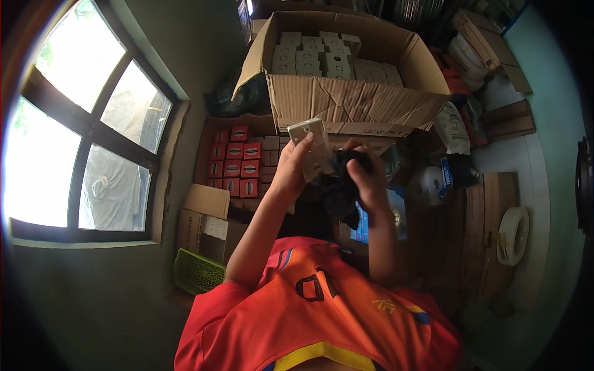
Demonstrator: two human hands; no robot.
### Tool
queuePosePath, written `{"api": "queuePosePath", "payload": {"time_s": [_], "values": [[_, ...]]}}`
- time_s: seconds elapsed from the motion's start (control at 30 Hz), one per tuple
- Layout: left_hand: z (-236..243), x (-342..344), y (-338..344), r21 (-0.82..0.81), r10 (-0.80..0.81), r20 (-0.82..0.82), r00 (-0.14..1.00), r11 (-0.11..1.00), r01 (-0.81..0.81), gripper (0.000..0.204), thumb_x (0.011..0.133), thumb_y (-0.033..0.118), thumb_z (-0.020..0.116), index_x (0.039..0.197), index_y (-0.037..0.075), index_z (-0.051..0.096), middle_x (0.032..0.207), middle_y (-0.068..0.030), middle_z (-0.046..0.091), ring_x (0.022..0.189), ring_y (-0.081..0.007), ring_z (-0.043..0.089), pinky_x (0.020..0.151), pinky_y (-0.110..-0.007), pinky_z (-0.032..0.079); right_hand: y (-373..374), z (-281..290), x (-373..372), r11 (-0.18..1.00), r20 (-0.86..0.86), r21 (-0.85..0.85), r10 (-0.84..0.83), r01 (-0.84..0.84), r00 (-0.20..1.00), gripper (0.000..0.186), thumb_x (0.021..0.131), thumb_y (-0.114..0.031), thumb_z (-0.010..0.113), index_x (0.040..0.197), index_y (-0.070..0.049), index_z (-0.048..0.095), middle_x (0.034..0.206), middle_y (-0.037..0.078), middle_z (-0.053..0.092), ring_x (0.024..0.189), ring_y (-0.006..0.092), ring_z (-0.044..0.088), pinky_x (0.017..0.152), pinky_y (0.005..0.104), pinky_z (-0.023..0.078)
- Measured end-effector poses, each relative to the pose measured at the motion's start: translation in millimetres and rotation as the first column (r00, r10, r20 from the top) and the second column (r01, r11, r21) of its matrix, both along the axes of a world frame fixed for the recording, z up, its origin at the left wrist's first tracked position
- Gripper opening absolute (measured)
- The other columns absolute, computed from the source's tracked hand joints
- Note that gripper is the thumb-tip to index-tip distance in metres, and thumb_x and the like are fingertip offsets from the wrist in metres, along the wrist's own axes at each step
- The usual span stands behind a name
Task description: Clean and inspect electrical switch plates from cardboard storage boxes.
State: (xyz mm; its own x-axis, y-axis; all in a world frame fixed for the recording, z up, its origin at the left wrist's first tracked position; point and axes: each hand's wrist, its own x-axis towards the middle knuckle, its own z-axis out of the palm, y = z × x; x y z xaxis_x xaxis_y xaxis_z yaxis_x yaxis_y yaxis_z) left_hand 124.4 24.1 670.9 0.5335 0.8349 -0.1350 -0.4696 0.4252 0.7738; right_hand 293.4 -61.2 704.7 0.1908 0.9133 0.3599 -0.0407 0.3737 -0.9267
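Observation:
My left hand grips a pale, cream-coloured rectangular electrical box, thumb across its face and fingers behind it. It is held up and tilted, with small round marks on its surface. Close at its right side, my right hand is closed around a bunched black cloth, part of which hangs below the fingers. The cloth is near the box's lower right edge; whether they touch I cannot tell. Just beyond my hands stands a large open cardboard carton with stacks of similar pale boxes inside.
Several small red boxes are stacked left of my hands. A green plastic basket and an opened cardboard box sit at lower left, near the window. A blue package lies below my right hand. White coiled tubing stands at right.

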Motion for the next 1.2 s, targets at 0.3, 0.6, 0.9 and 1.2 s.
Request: {"api": "queuePosePath", "payload": {"time_s": [0.3, 0.6, 0.9, 1.2], "values": [[-13, 27, 1, 0.175, 0.28, -0.256, 0.925, 0.955, -0.24, 0.067, 0.106, 0.059, 0.043, 0.141, 0.002, 0.043, 0.128, -0.0134, 0.048, 0.117, -0.0247, 0.051, 0.106, -0.038, 0.041, 7, -39, -16, 0.997, 0.062, -0.061, 0.042, -0.038, 0.997, 0.031, 0.084, -0.025, 0.087, 0.101, -0.006, 0.067, 0.093, 0.0, 0.063, 0.085, 0.012, 0.058, 0.08, 0.0297, 0.047], [22, 1, -45, 0.945, 0.45, -0.324, 0.832, 0.193, 0.264, 0.092, 0.068, 0.053, 0.091, 0.149, 0.028, 0.054, 0.166, -0.0275, 0.018, 0.148, -0.058, 0.024, 0.118, -0.065, 0.033, 8, -38, -15, 0.983, -0.333, -0.157, -0.143, 0.095, 0.932, 0.029, 0.093, -0.026, 0.081, 0.108, -0.008, 0.065, 0.101, -0.001, 0.066, 0.091, 0.0084, 0.06, 0.08, 0.0262, 0.05], [30, 3, -22, 0.944, 0.49, -0.311, 0.815, 0.258, 0.205, 0.104, 0.058, 0.025, 0.1, 0.147, 0.003, 0.052, 0.141, -0.0203, 0.059, 0.133, -0.0396, 0.058, 0.111, -0.046, 0.048, 0, -18, -19, 0.985, -0.222, 0.079, 0.169, -0.156, 0.96, 0.125, 0.088, -0.084, 0.055, 0.167, -0.01, -0.006, 0.161, 0.02, 0.033, 0.147, 0.0277, 0.04, 0.119, 0.0399, 0.035], [33, -3, -18, 0.647, 0.215, -0.122, 0.969, 0.758, -0.087, 0.068, 0.067, 0.014, 0.088, 0.128, -0.002, 0.062, 0.11, -0.0034, 0.068, 0.101, -0.0113, 0.063, 0.093, -0.028, 0.05, -20, 7, -42, 0.892, -0.495, 0.178, 0.447, -0.416, 0.746, 0.154, 0.065, -0.097, 0.064, 0.165, -0.019, -0.024, 0.175, 0.015, -0.001, 0.162, 0.0321, 0.007, 0.128, 0.0493, 0.017]]}}
